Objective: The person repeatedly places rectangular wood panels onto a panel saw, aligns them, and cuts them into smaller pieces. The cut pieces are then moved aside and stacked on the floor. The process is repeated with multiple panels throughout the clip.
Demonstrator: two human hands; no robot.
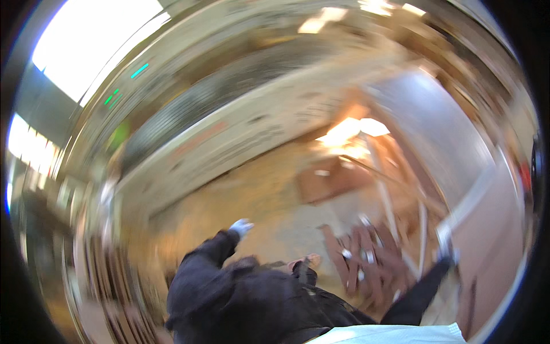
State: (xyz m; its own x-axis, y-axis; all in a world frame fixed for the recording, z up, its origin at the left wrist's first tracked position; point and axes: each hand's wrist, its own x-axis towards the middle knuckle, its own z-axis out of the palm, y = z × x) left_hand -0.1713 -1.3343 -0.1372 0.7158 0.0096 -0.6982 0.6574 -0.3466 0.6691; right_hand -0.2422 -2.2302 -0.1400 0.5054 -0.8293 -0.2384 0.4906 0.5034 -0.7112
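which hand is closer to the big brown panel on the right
Right. The right hand is by the left edge of the panel; the left hand is far to its left.

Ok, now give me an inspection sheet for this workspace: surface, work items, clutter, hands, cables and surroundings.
Surface: floor, yellow-brown with a greyer patch; image blurred.
Work items: large brown panel at right, near the right hand.
Clutter: loose pile of brown strips on the floor.
Left hand: pale glove, seen against the floor; grip unclear.
Right hand: blurred by the panel's edge; contact cannot be told.
Cables: nothing seen, though blur could hide some.
Surroundings: long pale structure ahead, brown boards at left, bright opening upper left.
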